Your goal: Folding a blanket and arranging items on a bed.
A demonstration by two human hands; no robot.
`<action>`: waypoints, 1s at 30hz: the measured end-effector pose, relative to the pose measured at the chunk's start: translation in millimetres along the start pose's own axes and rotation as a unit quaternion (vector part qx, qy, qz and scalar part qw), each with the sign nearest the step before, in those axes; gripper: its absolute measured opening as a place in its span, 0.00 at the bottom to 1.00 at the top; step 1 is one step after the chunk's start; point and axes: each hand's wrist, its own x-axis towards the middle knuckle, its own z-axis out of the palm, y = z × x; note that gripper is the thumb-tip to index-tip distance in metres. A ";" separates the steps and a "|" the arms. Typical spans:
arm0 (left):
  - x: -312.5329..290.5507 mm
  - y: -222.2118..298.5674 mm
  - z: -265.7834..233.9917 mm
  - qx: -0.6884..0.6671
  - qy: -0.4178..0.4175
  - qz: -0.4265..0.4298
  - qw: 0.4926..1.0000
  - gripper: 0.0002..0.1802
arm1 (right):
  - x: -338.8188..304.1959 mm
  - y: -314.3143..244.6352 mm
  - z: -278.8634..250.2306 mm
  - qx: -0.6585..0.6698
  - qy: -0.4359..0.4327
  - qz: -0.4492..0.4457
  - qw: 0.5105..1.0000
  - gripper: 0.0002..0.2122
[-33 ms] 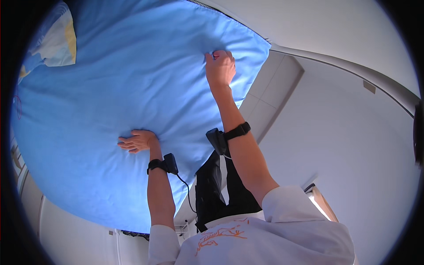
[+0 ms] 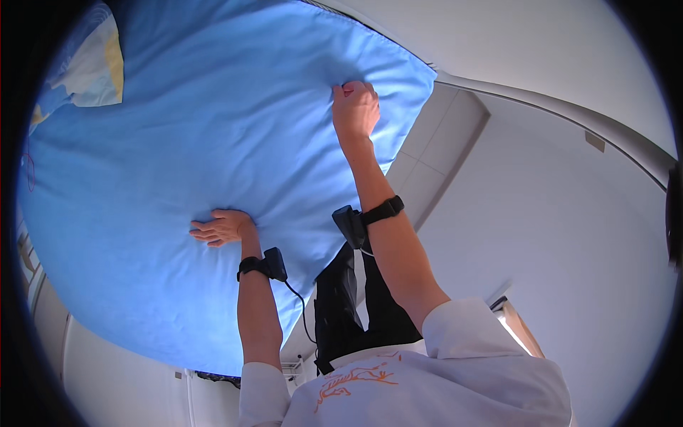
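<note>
A blue sheet (image 2: 163, 156) covers a bed, with creases running across it. Flat on its near middle lies my left hand (image 2: 222, 228), fingers spread toward the left. Farther off, close to the sheet's right corner, my right hand (image 2: 356, 114) is closed and rests against the cloth. A small reddish bit shows between its curled fingers; I cannot make out what it is. Each forearm wears a black strap with a small black device, the left one (image 2: 274, 264) trailing a cable and the right one (image 2: 349, 226) sitting below the elbow-side strap.
A patterned cloth (image 2: 96, 75) in white, yellow and blue lies at the bed's far left. Near the left edge is a thin red loop (image 2: 30, 173). A white wall (image 2: 569, 213) rises at the right, and pale floor tiles (image 2: 427, 142) show beside the bed.
Almost nothing differs. The fingers of my right hand have shifted very slightly, and my left hand stays in place.
</note>
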 end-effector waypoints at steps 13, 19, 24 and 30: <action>2.5 -6.7 3.1 0.003 0.006 0.000 1.000 0.33 | 18.1 97.9 -49.1 0.156 0.117 0.089 0.977 0.10; 2.1 -1.6 1.6 -0.002 0.014 0.001 1.000 0.32 | 22.7 172.5 -82.4 -0.077 0.112 0.060 0.989 0.28; -0.4 -3.7 -3.0 -0.001 0.017 0.024 1.000 0.36 | -40.3 11.6 -24.6 0.052 -0.088 -0.343 0.934 0.22; -0.3 4.9 -2.0 -0.023 0.041 0.014 0.999 0.36 | -99.4 -110.5 75.2 -0.008 -0.234 -0.671 0.703 0.22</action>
